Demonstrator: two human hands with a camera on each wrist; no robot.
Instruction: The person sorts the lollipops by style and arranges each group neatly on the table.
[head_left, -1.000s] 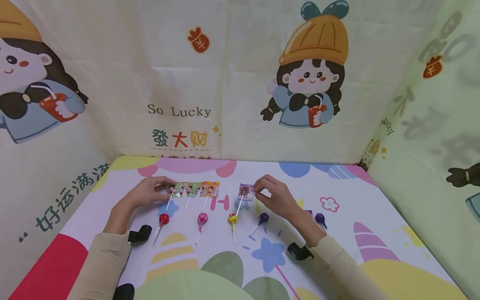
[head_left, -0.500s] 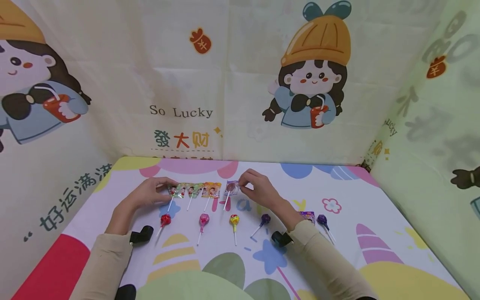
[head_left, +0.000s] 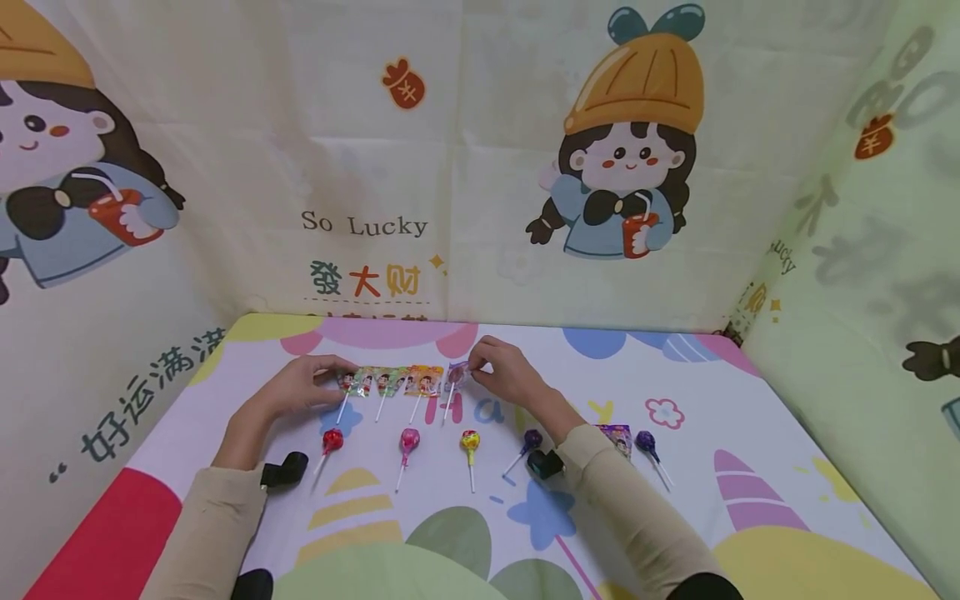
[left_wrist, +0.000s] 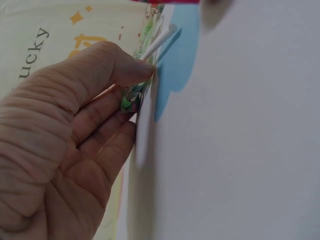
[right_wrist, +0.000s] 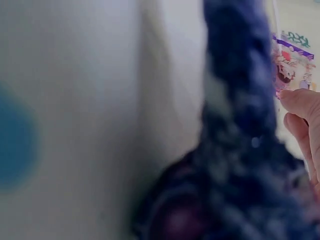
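My left hand pinches the left edge of a green-wrapped flat lollipop; in the left wrist view the thumb lies on its wrapper with fingers behind. Another green-wrapped lollipop and an orange-wrapped one follow to its right, sticks toward me. Beside the orange one, my right hand pinches the right edge of a purple-wrapped flat lollipop, which stands tilted. In the right wrist view, thumb and finger hold this wrapper at its lower corner.
Nearer me lie ball lollipops: red, pink, yellow, purple close to the right wrist camera, and dark purple. The right sleeve partly covers a purple packet. A printed cloth wall stands behind the table.
My right hand has moved left with the purple-wrapped lollipop, bringing it beside the orange-wrapped one. The purple packet by the right sleeve has come more into view. The left hand has stayed put.
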